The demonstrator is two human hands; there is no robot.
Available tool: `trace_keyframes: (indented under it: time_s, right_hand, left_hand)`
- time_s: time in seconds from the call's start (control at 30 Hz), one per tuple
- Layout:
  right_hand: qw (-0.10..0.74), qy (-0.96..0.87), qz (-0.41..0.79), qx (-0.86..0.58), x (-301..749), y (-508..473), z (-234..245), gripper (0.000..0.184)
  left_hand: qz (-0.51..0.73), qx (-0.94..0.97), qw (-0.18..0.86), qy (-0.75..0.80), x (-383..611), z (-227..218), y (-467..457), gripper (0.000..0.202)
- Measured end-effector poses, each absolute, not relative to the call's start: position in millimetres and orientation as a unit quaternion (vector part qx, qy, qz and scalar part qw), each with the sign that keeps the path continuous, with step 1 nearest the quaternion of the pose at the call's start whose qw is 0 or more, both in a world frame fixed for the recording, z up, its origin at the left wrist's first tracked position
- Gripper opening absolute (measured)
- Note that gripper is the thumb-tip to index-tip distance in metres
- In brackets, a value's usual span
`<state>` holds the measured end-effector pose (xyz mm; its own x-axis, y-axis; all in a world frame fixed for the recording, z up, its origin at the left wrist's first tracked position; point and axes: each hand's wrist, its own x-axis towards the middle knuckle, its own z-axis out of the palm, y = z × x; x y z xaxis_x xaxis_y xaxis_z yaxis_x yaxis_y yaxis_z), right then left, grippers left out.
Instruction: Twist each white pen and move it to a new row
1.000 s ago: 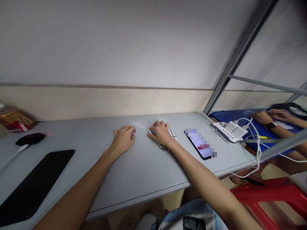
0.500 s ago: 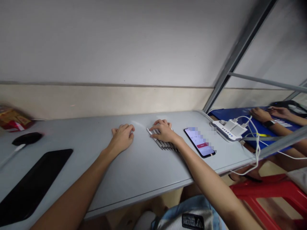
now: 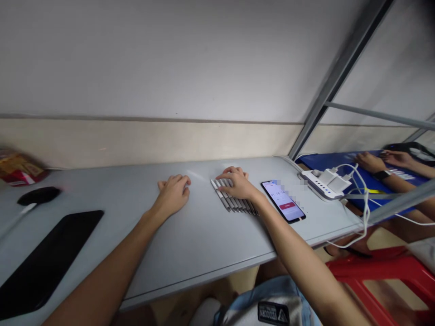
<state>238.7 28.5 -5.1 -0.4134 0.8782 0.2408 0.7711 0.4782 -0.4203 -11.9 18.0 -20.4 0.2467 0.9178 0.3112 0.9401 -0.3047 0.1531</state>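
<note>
Your right hand [image 3: 239,184]: fingers flat atop row of grey pens [image 3: 231,202], frame centre, on table [image 3: 190,244]; nothing gripped. Your left hand [image 3: 173,194]: loosely curled, empty, left of pens. Phone [image 3: 284,202] right of pens: red button, digits illegible. Garment patch [image 3: 273,313] lettering, bottom centre: unreadable.

Row of pens [image 3: 231,203] under right grip [image 3: 238,183]; left grip [image 3: 173,194] nearby.
Both rest palm-down on the grey desk [image 3: 204,240], neither closed round anything. The pens lie side by side, touching. A lit phone [image 3: 283,201] sits just beside them.
</note>
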Motion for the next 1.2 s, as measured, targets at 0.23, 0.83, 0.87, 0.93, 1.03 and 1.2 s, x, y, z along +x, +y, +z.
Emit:
trace_keyframes:
  time_s: [0.23, 0.83, 0.87, 0.93, 1.03, 1.2]
  right_hand:
    - [0.168, -0.864, 0.146, -0.452, 239.1, 23.1, -6.2, 0.049]
    - [0.285, -0.742, 0.190, -0.577, 273.6, 37.6, 7.9, 0.031]
    - [0.268, -0.727, 0.191, -0.602, 279.7, 40.3, 7.9, 0.029]
    - [0.229, -0.704, 0.208, -0.639, 289.4, 44.0, 6.0, 0.026]
    - [0.209, -0.669, 0.256, -0.666, 295.8, 46.5, 0.4, 0.028]
    - [0.203, -0.643, 0.296, -0.676, 293.8, 47.7, -5.4, 0.035]
  left_hand:
    - [-0.168, -0.791, 0.035, -0.588, -12.5, -20.3, 19.0, 0.019]
    - [-0.166, -0.791, 0.032, -0.589, -12.9, -17.5, 17.9, 0.019]
    - [-0.167, -0.791, 0.030, -0.588, -12.9, -18.0, 18.2, 0.019]
    - [-0.166, -0.791, 0.031, -0.588, -13.1, -19.6, 19.1, 0.020]
    - [-0.161, -0.790, 0.038, -0.590, -13.6, -22.2, 20.7, 0.020]
    - [-0.169, -0.792, 0.034, -0.585, -14.3, -24.2, 21.9, 0.020]
